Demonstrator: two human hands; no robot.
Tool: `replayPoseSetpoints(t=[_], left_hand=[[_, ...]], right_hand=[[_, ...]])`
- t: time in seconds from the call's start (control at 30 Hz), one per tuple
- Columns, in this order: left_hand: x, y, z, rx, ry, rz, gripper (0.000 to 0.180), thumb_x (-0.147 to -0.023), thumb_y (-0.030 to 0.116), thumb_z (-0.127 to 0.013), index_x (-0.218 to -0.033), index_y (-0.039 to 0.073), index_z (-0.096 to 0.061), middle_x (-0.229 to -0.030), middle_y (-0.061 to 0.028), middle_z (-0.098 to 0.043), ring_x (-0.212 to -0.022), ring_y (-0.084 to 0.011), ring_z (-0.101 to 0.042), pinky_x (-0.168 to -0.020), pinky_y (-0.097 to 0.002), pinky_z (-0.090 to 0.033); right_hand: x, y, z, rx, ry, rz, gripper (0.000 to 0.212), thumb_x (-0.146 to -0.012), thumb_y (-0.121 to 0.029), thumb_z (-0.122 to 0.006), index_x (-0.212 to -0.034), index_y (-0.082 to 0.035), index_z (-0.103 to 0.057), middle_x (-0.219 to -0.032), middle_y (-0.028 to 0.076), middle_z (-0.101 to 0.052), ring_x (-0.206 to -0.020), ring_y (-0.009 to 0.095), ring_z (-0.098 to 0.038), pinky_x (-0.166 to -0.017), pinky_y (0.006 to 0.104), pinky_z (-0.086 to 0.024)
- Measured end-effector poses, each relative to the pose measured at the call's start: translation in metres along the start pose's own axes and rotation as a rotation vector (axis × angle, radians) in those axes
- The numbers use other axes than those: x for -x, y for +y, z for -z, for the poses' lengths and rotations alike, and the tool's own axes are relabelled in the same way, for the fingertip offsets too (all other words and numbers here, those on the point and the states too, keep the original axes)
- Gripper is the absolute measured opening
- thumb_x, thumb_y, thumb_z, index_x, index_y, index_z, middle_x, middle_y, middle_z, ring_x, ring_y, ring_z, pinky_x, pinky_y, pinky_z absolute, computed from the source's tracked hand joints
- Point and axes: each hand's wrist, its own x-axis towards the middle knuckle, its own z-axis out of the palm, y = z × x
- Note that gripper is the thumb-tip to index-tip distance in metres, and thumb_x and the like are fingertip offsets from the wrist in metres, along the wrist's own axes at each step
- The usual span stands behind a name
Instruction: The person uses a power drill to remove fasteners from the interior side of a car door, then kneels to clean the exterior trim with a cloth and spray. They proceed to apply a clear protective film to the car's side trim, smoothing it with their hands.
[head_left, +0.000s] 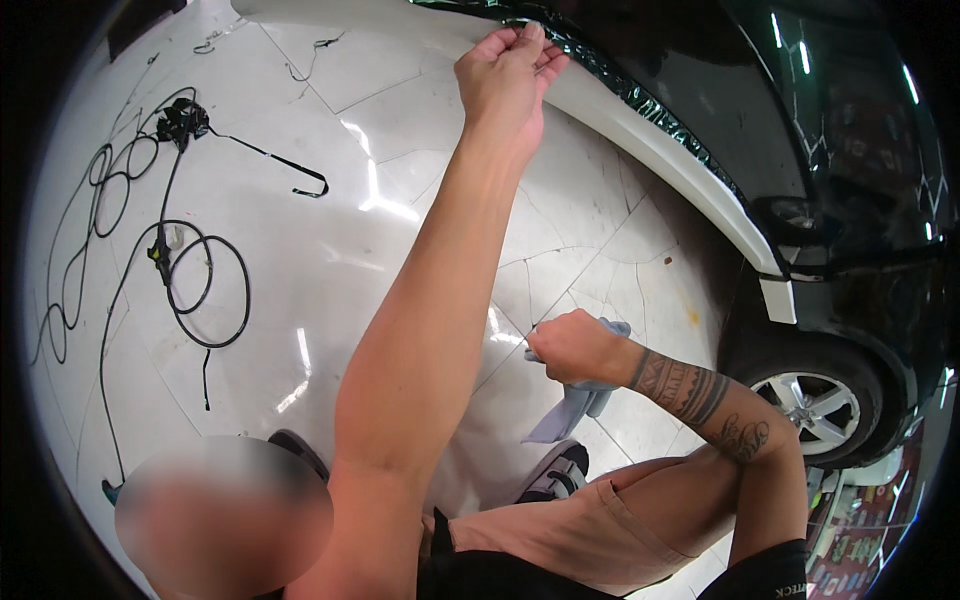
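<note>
My left arm stretches up to the lower side of a black car (pixel 700 60). There my left hand (pixel 510 75) is closed, thumb and fingers pinched at the edge of a crinkled, shiny dark film (pixel 660 112) that runs along above the white side sill (pixel 640 150). Lower down and to the right, my right hand (pixel 580 345) is curled into a fist around a grey-blue cloth (pixel 572 412), which hangs below it. A small dark tip shows at the right fingers, too small to name.
The car's rear wheel (pixel 815 410) stands at the right. On the cracked, glossy tiled floor (pixel 400 150) at left lie looped black cables (pixel 245 290), a black bundle (pixel 183 122) and a hooked black strip (pixel 300 172). My shoe (pixel 560 475) is below the cloth.
</note>
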Motion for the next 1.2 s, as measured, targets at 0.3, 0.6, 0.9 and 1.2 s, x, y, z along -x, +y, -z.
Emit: replayPoseSetpoints(t=[0.3, 0.6, 0.9, 1.2], left_hand=[[0.004, -0.001, -0.005, -0.149, 0.351, -0.301, 0.029, -0.087, 0.002, -0.063, -0.108, -0.013, -0.049, -0.094, -0.0157, -0.059, -0.081, -0.0214, -0.062, -0.078, -0.0323, -0.057], [-0.010, 0.041, -0.004, 0.001, 0.254, -0.058, 0.017, -0.088, 0.000, -0.060, -0.100, -0.008, -0.051, -0.088, -0.0123, -0.057, -0.077, -0.0191, -0.059, -0.083, -0.0340, -0.056], [-0.012, 0.038, 0.006, -0.130, 0.177, -0.167, 0.019, -0.089, 0.005, -0.062, -0.099, -0.008, -0.052, -0.089, -0.0125, -0.057, -0.081, -0.0183, -0.060, -0.079, -0.0323, -0.056], [-0.023, 0.058, -0.006, -0.024, 0.502, -0.068, 0.013, -0.090, 0.007, -0.061, -0.094, -0.004, -0.056, -0.083, -0.0091, -0.060, -0.069, -0.0141, -0.059, -0.062, -0.0233, -0.051]], right_hand=[[0.038, 0.025, 0.185, -0.102, 0.979, -0.107, 0.021, -0.074, -0.006, -0.063, -0.094, 0.000, -0.060, -0.081, 0.017, -0.060, -0.071, 0.035, -0.062, -0.064, 0.0404, -0.049], [-0.024, 0.051, 0.220, 0.375, 1.325, -0.112, 0.025, -0.077, -0.009, -0.066, -0.101, -0.006, -0.058, -0.089, 0.010, -0.057, -0.080, 0.030, -0.061, -0.061, 0.0388, -0.050], [-0.050, 0.040, 0.233, 0.550, 1.181, -0.186, 0.024, -0.069, -0.005, -0.069, -0.085, -0.005, -0.052, -0.084, 0.008, -0.055, -0.079, 0.027, -0.061, -0.057, 0.0390, -0.051], [-0.039, 0.032, 0.241, 0.547, 1.094, -0.169, 0.025, -0.069, -0.006, -0.070, -0.086, -0.003, -0.052, -0.082, 0.009, -0.055, -0.079, 0.026, -0.062, -0.055, 0.0379, -0.051]])
